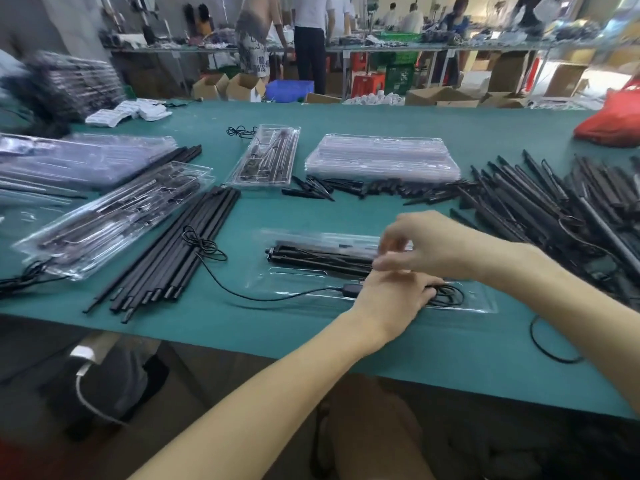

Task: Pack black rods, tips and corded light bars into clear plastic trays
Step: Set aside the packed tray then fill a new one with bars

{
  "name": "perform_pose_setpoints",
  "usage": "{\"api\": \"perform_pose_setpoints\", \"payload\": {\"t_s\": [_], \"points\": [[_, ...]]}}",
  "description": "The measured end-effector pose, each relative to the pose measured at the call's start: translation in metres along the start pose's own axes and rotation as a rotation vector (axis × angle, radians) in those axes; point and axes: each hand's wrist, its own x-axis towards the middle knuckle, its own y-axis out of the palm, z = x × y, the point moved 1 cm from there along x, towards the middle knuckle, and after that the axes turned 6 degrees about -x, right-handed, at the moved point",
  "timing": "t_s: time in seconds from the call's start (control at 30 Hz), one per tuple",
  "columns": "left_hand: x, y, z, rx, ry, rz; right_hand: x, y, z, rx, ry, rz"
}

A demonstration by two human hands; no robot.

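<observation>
Tray of clear plastic (294, 276) lies crosswise on the green table (311, 112), just in front of the person; both hands are over its right half. Black rods (311, 257) lie side by side in its far channel; the right hand (429, 244) hangs over their right end, fingers bent downward and blurred, so whether they pinch anything cannot be told. The left hand (391, 299) rests on the near compartment, its fingers fairly straight and pressing down on a coiled cord (450, 295); a small black switch block (349, 289) sits at the heel of that hand, and its cord runs off leftward over the tray's edge onto the table.

That cord ends in a loose knot lying on a bundle of loose rods (166, 271), left of the tray; beyond the bundle lies a packed tray (114, 216), tilted on others. A second packed tray (266, 157) and a stack of empty trays (381, 157) sit farther back; a row of black tips (381, 188) lies between the stack and the hands. A heap of corded light bars (554, 209) crowds the right side, near the right forearm; a red bag (613, 123) sits behind it.
</observation>
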Motion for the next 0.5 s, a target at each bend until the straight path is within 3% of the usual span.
{"api": "perform_pose_setpoints", "payload": {"t_s": [0.3, 0.4, 0.5], "points": [[-0.011, 0.012, -0.009, 0.148, -0.015, -0.256, -0.022, 0.016, -0.032, 0.338, 0.094, -0.05], [-0.02, 0.012, -0.001, 0.082, 0.054, -0.228, -0.029, 0.028, -0.038, 0.497, 0.102, -0.064], [-0.031, 0.015, 0.008, 0.212, 0.137, -0.149, -0.032, 0.044, -0.039, 0.53, 0.068, -0.118]]}}
